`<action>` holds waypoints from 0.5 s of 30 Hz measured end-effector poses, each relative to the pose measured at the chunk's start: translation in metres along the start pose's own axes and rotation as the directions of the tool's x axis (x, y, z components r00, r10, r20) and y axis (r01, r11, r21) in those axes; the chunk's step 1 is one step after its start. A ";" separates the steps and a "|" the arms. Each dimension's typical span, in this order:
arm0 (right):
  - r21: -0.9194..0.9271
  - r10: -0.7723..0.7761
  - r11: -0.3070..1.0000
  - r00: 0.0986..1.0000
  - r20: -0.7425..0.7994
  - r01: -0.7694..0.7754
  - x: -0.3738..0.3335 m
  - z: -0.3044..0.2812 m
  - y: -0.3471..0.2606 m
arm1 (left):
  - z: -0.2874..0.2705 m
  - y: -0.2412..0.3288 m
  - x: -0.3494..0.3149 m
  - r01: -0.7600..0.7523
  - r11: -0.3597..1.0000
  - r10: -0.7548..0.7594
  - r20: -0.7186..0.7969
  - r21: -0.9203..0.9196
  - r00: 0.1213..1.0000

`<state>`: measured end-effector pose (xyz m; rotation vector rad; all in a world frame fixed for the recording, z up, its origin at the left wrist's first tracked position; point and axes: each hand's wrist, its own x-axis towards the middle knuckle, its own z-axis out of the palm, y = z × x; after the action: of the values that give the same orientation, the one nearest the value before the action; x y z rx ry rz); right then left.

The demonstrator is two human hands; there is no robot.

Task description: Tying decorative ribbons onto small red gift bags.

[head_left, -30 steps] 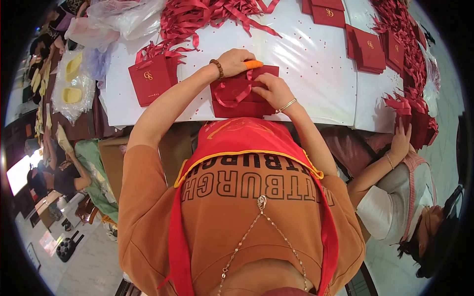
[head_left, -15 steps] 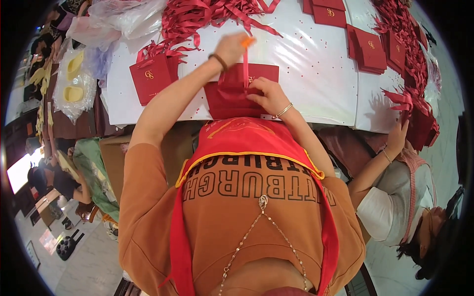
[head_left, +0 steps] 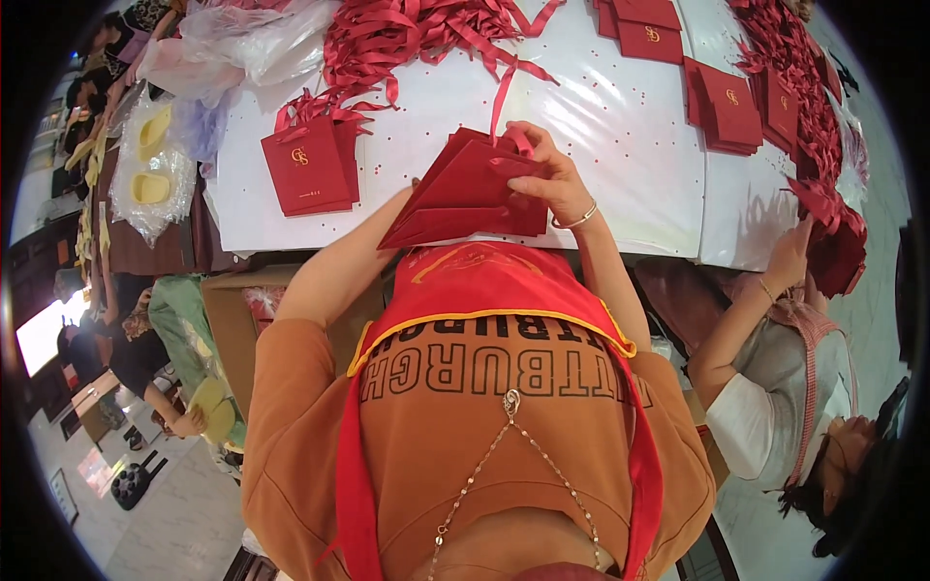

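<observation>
I hold a dark red paper bag (head_left: 465,194), folded flat and tilted, just above the near edge of the white table (head_left: 630,145). My right hand (head_left: 547,179), a thin bracelet at its wrist, grips the bag's right side with the fingers on top. My left hand is hidden behind the bag's left part; only its forearm (head_left: 349,261) shows, running up to the bag. A red ribbon (head_left: 499,102) trails from the bag's top toward the ribbon heap.
A flat red bag (head_left: 305,169) lies at the left of the table, a heap of red ribbons (head_left: 417,39) behind it, and stacked red bags (head_left: 731,107) at the right. A co-worker's hand (head_left: 794,257) handles red bags there. Plastic sacks (head_left: 145,174) and a cardboard box (head_left: 228,320) stand left.
The bag lay flat on the table while my left hand pulled a ribbon upward. Now the bag is lifted and tilted, my left hand behind it and my right hand on its right side.
</observation>
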<state>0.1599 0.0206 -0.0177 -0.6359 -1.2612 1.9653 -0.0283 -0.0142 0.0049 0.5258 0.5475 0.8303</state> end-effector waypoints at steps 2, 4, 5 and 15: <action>0.140 0.152 0.978 0.988 0.017 -0.153 0.001 0.001 -0.003 | 0.003 0.003 0.002 0.092 0.972 -0.081 0.059 -0.217 0.995; 0.202 -0.020 0.979 0.997 -0.072 0.034 0.004 -0.001 0.005 | -0.033 -0.007 0.022 0.206 0.958 -0.174 0.163 -0.199 0.971; 0.203 -0.016 0.979 0.997 -0.069 0.030 0.006 -0.012 0.013 | 0.001 -0.008 0.019 -0.027 0.991 0.087 -0.476 0.132 0.875; -0.438 -0.098 0.890 0.888 -0.450 -0.124 -0.013 -0.035 0.040 | -0.105 0.035 0.016 0.424 -0.324 0.739 -0.053 0.846 0.672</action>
<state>0.1818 0.0192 -0.0686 -1.2673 -1.4072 1.3917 -0.1043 0.0413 -0.0550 2.1285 2.1586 0.6517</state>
